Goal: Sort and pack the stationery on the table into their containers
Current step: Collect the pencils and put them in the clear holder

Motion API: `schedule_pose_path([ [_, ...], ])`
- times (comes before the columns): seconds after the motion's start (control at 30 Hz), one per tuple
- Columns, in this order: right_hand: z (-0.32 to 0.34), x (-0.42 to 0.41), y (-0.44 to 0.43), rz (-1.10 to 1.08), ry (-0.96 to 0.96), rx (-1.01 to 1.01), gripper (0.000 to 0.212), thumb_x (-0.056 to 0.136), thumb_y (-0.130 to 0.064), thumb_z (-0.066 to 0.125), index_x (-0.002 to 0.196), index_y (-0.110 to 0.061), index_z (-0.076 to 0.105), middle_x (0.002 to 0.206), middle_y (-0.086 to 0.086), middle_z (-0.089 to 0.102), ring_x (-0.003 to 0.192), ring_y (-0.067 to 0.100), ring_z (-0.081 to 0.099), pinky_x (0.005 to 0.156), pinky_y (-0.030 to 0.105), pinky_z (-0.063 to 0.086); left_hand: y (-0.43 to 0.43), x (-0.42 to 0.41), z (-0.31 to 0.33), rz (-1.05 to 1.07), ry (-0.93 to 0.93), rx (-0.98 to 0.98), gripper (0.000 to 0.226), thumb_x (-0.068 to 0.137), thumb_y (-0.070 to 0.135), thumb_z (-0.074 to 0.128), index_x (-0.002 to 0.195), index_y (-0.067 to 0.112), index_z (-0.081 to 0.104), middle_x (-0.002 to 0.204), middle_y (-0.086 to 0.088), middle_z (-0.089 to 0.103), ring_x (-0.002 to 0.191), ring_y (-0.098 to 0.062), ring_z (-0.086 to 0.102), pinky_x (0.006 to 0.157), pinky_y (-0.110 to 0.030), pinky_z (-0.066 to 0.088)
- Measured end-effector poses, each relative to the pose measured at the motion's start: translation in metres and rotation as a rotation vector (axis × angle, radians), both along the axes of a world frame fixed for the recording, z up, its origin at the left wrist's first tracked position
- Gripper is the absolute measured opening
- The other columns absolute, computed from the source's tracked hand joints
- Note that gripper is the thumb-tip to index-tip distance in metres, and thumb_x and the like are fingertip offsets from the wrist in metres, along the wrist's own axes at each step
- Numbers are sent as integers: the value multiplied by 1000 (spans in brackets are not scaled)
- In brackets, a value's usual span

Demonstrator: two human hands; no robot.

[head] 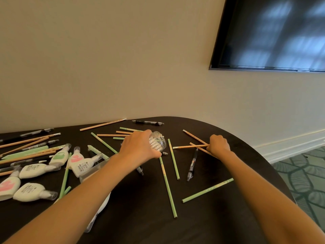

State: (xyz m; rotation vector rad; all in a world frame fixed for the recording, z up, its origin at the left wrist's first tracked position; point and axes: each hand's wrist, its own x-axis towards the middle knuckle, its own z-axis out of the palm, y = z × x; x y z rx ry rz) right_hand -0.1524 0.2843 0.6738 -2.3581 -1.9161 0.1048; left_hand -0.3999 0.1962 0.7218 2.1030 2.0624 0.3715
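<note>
Clear plastic jar (158,141): transparent and ribbed, with a threaded mouth; it was tipped on its side near the middle of the table, mouth turned to the right. What it held could not be told.
Left hand (139,145): lay over the jar from above, fingers curled round its body, gripping it.
Right hand (219,145): closed in a fist round the wood-coloured pencils, to the right of the jar and apart from it.
Wood-coloured pencils (191,147): three thin sticks crossing inside the fist; one pointed its pale eraser end toward the jar.
Green pencils (173,159): pale green and long, scattered singly on the table between and in front of the two hands, more of them at the left.
Black pens (191,164): one lay just in front of the right hand, another near the far edge.
White squeeze bottles (77,162): clear-capped, with pink or green labels, lying in a cluster at the left.
Clear tub (91,171): partly hidden under the left forearm.
Table (211,217): dark, with a rounded far edge.
Screen (272,32): dark, mounted on the beige wall.
</note>
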Motion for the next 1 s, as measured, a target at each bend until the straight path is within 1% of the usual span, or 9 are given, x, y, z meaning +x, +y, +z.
schedule_pose_path([
  [0.1,-2,-1,-2,-20,5,43,22,91,-16,59,109,-3,60,98,11,62,77,17,54,70,25,45,-1,-1,1,-5,5,3,76,74,50,69,136,20,38,127,-2,53,114,-19,50,89,-32,46],
  [0.23,6,-9,-7,-31,-6,196,23,92,-15,56,113,-3,55,108,13,59,96,24,60,69,26,42,-3,-3,5,-6,2,18,76,74,51,69,136,19,38,127,-2,53,113,-19,51,89,-32,45],
  [0.33,16,-22,-11,27,57,223,26,96,-20,48,116,-4,51,110,15,59,98,29,60,71,31,44,-10,-6,10,-8,0,31,75,74,51,69,135,18,39,125,-3,54,112,-19,51,88,-31,44],
  [0.43,25,-43,-13,36,394,217,28,97,-19,43,110,1,57,98,15,61,81,25,60,71,32,48,-17,-13,15,2,-9,40,73,74,52,70,133,19,41,124,-3,54,111,-19,52,88,-31,44],
  [0.5,35,-64,-19,21,721,207,25,96,-18,44,93,-1,61,78,9,60,61,17,58,60,26,50,-24,-20,20,14,-9,48,75,72,52,70,133,20,41,125,-2,54,111,-19,52,89,-33,44],
  [0.57,47,-86,-34,39,945,166,28,97,-20,46,77,-6,58,62,4,56,39,7,52,45,17,47,-34,-30,26,32,-22,55,74,71,52,70,132,21,42,124,-2,55,111,-20,52,91,-34,45],
  [0.6,53,-100,-45,64,1034,142,30,98,-21,45,75,-7,57,58,4,55,34,5,49,41,15,44,-41,-38,29,43,-37,62,72,71,51,71,131,21,44,123,-2,55,111,-20,52,90,-34,45],
  [0.8,73,-154,-88,188,1517,-17,40,100,-21,40,70,0,57,50,5,49,33,4,40,31,13,28,-76,-76,34,84,-63,60,71,71,49,72,130,22,45,124,-1,56,109,-19,53,89,-33,46],
  [1.0,90,-223,-134,316,1719,-120,26,95,-4,44,71,-1,52,63,9,45,32,3,39,31,10,26,-117,-129,34,133,-113,27,72,66,50,75,128,25,49,123,1,57,107,-18,53,81,-29,44],
])
